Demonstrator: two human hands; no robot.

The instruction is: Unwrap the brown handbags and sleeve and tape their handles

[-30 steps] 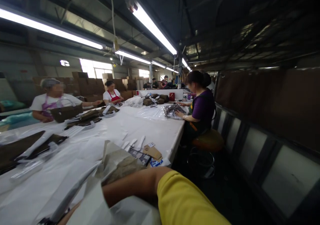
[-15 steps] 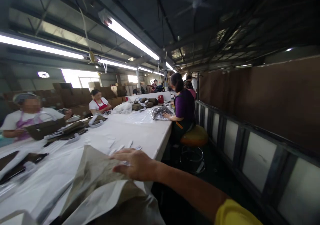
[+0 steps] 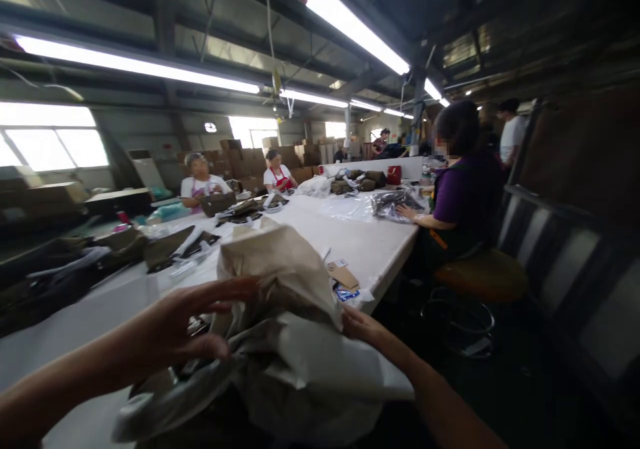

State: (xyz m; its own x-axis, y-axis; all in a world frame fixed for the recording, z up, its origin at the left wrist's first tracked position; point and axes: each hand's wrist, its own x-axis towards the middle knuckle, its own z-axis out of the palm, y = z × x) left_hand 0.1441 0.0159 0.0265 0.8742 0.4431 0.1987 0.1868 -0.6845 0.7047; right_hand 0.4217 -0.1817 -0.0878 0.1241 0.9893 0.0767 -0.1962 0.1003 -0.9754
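A crumpled beige fabric bag (image 3: 280,262) stands bunched up at the near edge of the table, its pale inner cloth folded outward. On its left side is my left hand (image 3: 195,329), thumb and fingers apart, the fingertips against the cloth. My right hand (image 3: 363,326) grips the cloth at the bag's right side; some of its fingers are hidden by folds. A dark part of the bag shows beneath the pale cloth at the bottom. Just beyond my right hand, brown and printed tags (image 3: 344,276) lie on the table.
The white-covered table (image 3: 320,226) runs away from me. Dark olive bags (image 3: 173,246) lie along its left side. A co-worker in purple (image 3: 453,196) sits at the right edge on a stool (image 3: 480,276), touching a plastic-wrapped item (image 3: 395,204). Two co-workers sit across the table.
The view has swung left. My left hand has come into view at the bag. My right hand has shifted from the bag's top to its right side, and the bag stands more bunched.
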